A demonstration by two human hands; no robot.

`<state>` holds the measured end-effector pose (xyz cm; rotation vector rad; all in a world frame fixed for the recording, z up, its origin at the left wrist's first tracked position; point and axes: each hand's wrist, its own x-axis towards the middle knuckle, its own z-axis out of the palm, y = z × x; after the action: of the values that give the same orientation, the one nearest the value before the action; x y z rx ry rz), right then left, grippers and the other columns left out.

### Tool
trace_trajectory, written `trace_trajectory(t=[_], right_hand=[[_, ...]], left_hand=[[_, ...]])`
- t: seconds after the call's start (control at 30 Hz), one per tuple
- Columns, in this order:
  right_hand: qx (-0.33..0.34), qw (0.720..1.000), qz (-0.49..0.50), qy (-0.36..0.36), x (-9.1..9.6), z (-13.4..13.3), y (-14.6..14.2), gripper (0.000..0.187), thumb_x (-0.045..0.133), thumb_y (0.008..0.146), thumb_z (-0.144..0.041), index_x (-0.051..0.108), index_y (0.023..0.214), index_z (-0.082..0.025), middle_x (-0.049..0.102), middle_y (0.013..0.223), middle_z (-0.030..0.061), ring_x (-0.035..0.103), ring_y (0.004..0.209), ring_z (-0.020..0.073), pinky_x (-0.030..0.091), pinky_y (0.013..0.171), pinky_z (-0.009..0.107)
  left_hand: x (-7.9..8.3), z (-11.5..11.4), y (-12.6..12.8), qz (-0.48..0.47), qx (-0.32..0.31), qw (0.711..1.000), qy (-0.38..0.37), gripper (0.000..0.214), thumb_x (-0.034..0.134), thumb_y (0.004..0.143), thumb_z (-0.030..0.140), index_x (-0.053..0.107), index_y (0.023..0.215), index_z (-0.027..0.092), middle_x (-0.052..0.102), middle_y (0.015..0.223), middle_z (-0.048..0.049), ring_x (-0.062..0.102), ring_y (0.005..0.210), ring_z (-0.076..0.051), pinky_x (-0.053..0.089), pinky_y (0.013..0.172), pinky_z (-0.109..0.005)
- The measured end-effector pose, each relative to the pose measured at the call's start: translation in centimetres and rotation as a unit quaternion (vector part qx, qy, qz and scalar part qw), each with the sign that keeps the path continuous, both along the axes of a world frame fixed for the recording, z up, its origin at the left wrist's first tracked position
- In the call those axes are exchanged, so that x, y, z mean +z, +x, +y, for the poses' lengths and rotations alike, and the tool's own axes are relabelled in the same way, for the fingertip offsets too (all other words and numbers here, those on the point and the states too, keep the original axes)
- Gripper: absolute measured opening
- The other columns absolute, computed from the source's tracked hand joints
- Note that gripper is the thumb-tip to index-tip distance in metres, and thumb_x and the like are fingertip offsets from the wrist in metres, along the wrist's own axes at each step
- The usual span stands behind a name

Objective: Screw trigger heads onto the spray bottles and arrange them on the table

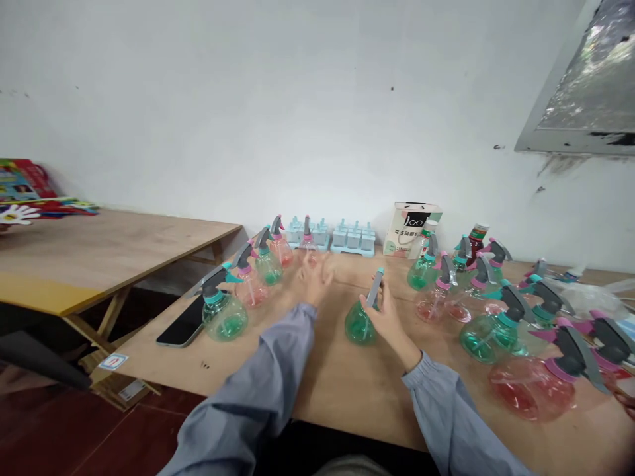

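Observation:
My right hand (384, 312) is closed round the neck of a green spray bottle (360, 325) with a grey trigger head, which stands on the table in front of me. To its left, my left hand (315, 281) is blurred by motion, its fingers apart with nothing visible in them. Just behind those fingers stands a pink spray bottle (308, 246). A row of pink and green spray bottles runs down the left side, the nearest one a green spray bottle (225, 317) with a turquoise collar.
Several more spray bottles crowd the right side, a large pink one (533, 390) nearest. Pale blue ice-pop moulds (353, 238) and a printed paper bag (411, 231) stand against the wall. A black phone (183, 325) lies at left. Another table (124, 241) stands beyond a gap.

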<state>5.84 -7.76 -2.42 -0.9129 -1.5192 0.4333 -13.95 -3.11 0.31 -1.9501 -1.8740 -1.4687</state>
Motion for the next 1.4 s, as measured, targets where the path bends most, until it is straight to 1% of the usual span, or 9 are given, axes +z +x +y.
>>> trace_trajectory(t=[0.07, 0.17, 0.33, 0.47, 0.73, 0.87, 1.03, 1.17, 1.4], right_hand=[[0.0, 1.0, 0.005, 0.003, 0.0, -0.2, 0.1, 0.065, 0.069, 0.082, -0.049, 0.049, 0.139, -0.023, 0.063, 0.129, 0.016, 0.062, 0.118, 0.0298, 0.055, 0.098, 0.048], [-0.014, 1.0, -0.005, -0.003, 0.2, -0.4, 0.1, 0.058, 0.065, 0.082, -0.045, 0.052, 0.135, -0.023, 0.065, 0.126, 0.0152, 0.063, 0.117, 0.0307, 0.054, 0.1, 0.051], [-0.013, 1.0, -0.019, 0.004, 0.2, -1.0, 0.1, 0.053, 0.059, 0.081, -0.033, 0.054, 0.132, -0.022, 0.065, 0.129, 0.0139, 0.061, 0.125, 0.0297, 0.047, 0.111, 0.053], [-0.019, 1.0, -0.012, 0.015, 0.2, -1.3, 0.1, 0.053, 0.056, 0.079, -0.028, 0.055, 0.132, -0.022, 0.066, 0.127, 0.0128, 0.063, 0.122, 0.0286, 0.048, 0.11, 0.052], [-0.06, 0.998, -0.003, 0.028, 0.8, -1.6, -0.5, 0.045, 0.059, 0.083, -0.036, 0.061, 0.125, -0.019, 0.07, 0.121, 0.0153, 0.067, 0.113, 0.0303, 0.052, 0.102, 0.052], [-0.044, 0.999, 0.005, 0.027, 1.0, -1.5, -0.5, 0.048, 0.065, 0.081, -0.039, 0.062, 0.125, -0.019, 0.07, 0.122, 0.0149, 0.066, 0.117, 0.0302, 0.051, 0.105, 0.051], [-0.029, 0.999, 0.009, 0.03, 0.9, -1.6, -0.5, 0.048, 0.066, 0.082, -0.042, 0.061, 0.124, -0.021, 0.07, 0.124, 0.0148, 0.066, 0.119, 0.0301, 0.052, 0.106, 0.051], [-0.04, 0.999, 0.023, 0.025, 0.5, -1.6, -0.6, 0.055, 0.066, 0.084, -0.045, 0.056, 0.133, -0.02, 0.068, 0.129, 0.0166, 0.066, 0.119, 0.0297, 0.052, 0.105, 0.052], [-0.02, 1.0, -0.001, 0.023, 0.9, -2.1, -0.5, 0.05, 0.06, 0.09, -0.049, 0.056, 0.131, -0.02, 0.064, 0.133, 0.0164, 0.061, 0.127, 0.0296, 0.048, 0.109, 0.051]], left_hand=[[2.5, 3.6, -2.0, -0.017, 0.028, 0.998, -0.062, 0.056, 0.058, 0.091, 0.031, 0.052, 0.146, 0.027, 0.029, 0.162, -0.0163, 0.032, 0.15, -0.038, 0.033, 0.117, -0.059], [5.0, 8.0, -4.3, 0.012, 0.013, 0.992, -0.122, 0.059, 0.06, 0.089, 0.028, 0.05, 0.148, 0.026, 0.03, 0.161, -0.0174, 0.027, 0.152, -0.042, 0.032, 0.116, -0.061], [5.7, 10.5, -5.6, 0.049, -0.011, 0.989, -0.136, 0.056, 0.064, 0.085, 0.025, 0.056, 0.14, 0.019, 0.048, 0.145, -0.0203, 0.051, 0.133, -0.037, 0.04, 0.111, -0.049], [4.1, 8.6, -4.8, 0.085, -0.011, 0.989, -0.119, 0.048, 0.059, 0.084, 0.022, 0.059, 0.132, 0.016, 0.051, 0.133, -0.0189, 0.06, 0.113, -0.029, 0.044, 0.104, -0.043], [-2.4, -1.1, -2.7, 0.139, -0.038, 0.989, -0.043, 0.04, 0.064, 0.083, 0.029, 0.064, 0.122, 0.022, 0.052, 0.127, -0.0153, 0.052, 0.123, -0.033, 0.043, 0.108, -0.051], [-5.1, -3.6, -1.7, 0.117, -0.045, 0.992, 0.035, 0.043, 0.06, 0.084, 0.027, 0.063, 0.126, 0.023, 0.049, 0.136, -0.0163, 0.053, 0.128, -0.033, 0.048, 0.107, -0.051], [-5.6, -4.0, -0.9, 0.103, -0.045, 0.993, 0.042, 0.04, 0.058, 0.086, 0.03, 0.064, 0.126, 0.03, 0.053, 0.136, -0.0126, 0.054, 0.131, -0.032, 0.05, 0.108, -0.053], [-5.5, -4.0, -0.9, 0.098, -0.045, 0.993, 0.039, 0.04, 0.057, 0.088, 0.031, 0.064, 0.127, 0.028, 0.051, 0.14, -0.0132, 0.054, 0.131, -0.03, 0.048, 0.11, -0.05], [-5.4, -4.2, -0.9, 0.099, -0.049, 0.994, 0.026, 0.043, 0.057, 0.088, 0.032, 0.064, 0.129, 0.026, 0.049, 0.14, -0.0151, 0.055, 0.128, -0.032, 0.049, 0.107, -0.048]])
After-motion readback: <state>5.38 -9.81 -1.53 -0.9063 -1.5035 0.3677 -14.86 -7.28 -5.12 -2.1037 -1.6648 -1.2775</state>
